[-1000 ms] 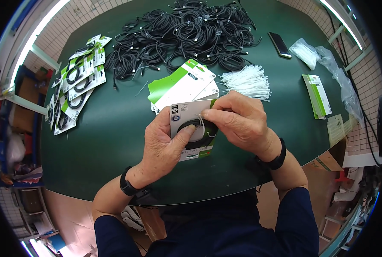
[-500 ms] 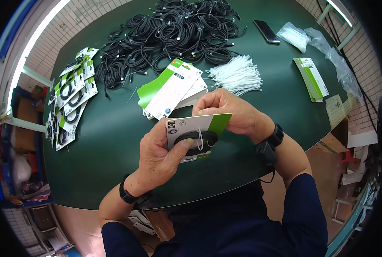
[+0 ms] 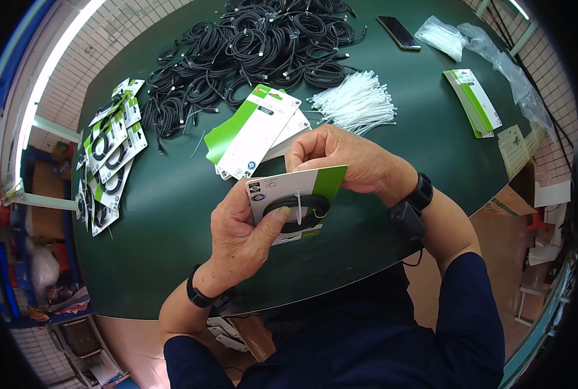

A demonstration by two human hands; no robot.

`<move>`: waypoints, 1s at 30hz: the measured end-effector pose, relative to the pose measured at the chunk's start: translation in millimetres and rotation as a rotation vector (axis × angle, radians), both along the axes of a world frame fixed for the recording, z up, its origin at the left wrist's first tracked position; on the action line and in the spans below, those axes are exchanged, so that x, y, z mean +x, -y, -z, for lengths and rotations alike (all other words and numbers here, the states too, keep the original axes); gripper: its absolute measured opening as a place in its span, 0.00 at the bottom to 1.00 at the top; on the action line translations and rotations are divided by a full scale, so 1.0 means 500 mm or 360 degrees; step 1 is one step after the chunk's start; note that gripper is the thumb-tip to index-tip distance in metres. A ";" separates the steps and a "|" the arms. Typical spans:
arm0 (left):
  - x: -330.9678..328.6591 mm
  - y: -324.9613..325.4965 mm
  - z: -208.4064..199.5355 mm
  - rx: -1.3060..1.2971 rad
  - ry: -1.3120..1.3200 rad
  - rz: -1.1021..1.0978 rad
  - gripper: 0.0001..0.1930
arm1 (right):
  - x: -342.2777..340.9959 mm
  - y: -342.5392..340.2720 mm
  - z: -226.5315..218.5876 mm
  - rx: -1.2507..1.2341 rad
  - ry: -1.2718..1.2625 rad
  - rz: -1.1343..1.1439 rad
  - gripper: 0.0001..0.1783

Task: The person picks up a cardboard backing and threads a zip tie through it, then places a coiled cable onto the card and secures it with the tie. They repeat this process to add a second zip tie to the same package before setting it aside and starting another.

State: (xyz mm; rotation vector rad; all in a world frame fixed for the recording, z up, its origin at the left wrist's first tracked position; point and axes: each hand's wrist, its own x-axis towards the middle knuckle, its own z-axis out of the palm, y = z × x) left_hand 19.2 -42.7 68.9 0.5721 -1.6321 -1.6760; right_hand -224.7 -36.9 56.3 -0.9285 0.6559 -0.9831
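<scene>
My left hand (image 3: 240, 233) is closed on a white and green packaging card (image 3: 332, 181), held tilted above the table. Its thumb presses a coiled black cable (image 3: 316, 206) flat against the card's face. A white cable tie (image 3: 299, 204) crosses the coil, and a second short loop shows at the coil's right side. At the card's upper edge, my right hand (image 3: 347, 159) has its thumb and fingers pinched together. The card and the fingers themselves hide what is in that pinch.
Ahead lies a heap of coiled black cables (image 3: 256, 52), beside loose white cable ties (image 3: 357, 100). Blank cards (image 3: 260, 133) are stacked before it. Carded cables (image 3: 110, 155) lie left. At right are a phone (image 3: 399, 34), a bag of ties (image 3: 441, 39) and more cards (image 3: 474, 104).
The white cable tie's loop, which stood out loosely from the coil, now looks straighter and closer against it. Both hands keep nearly the same hold, and the whole view has shifted slightly.
</scene>
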 end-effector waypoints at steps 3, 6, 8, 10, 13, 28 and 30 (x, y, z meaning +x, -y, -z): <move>0.001 0.001 0.000 -0.0012 0.0009 0.0021 0.14 | 0.001 -0.001 0.000 -0.0007 -0.0005 -0.0039 0.09; 0.000 0.003 0.004 -0.0018 0.0032 -0.0039 0.14 | 0.000 0.000 -0.002 -0.0060 -0.0064 -0.0055 0.10; -0.001 0.003 0.002 -0.0013 0.0027 -0.0042 0.14 | -0.001 0.001 -0.001 -0.0086 -0.0093 -0.0058 0.10; -0.001 0.004 0.002 0.0002 0.0009 -0.0051 0.14 | 0.002 0.005 0.004 -0.0131 -0.0099 -0.0068 0.11; -0.001 0.006 0.007 0.0017 0.0013 -0.0072 0.15 | 0.005 0.008 0.001 -0.0179 -0.0142 -0.0045 0.11; -0.002 -0.009 -0.002 -0.0011 0.0062 -0.0140 0.17 | 0.042 0.012 0.019 -0.0954 -0.1090 0.0713 0.10; -0.002 -0.007 -0.004 -0.0023 0.0107 -0.0163 0.16 | 0.047 0.012 0.023 -0.1108 -0.1208 0.0789 0.11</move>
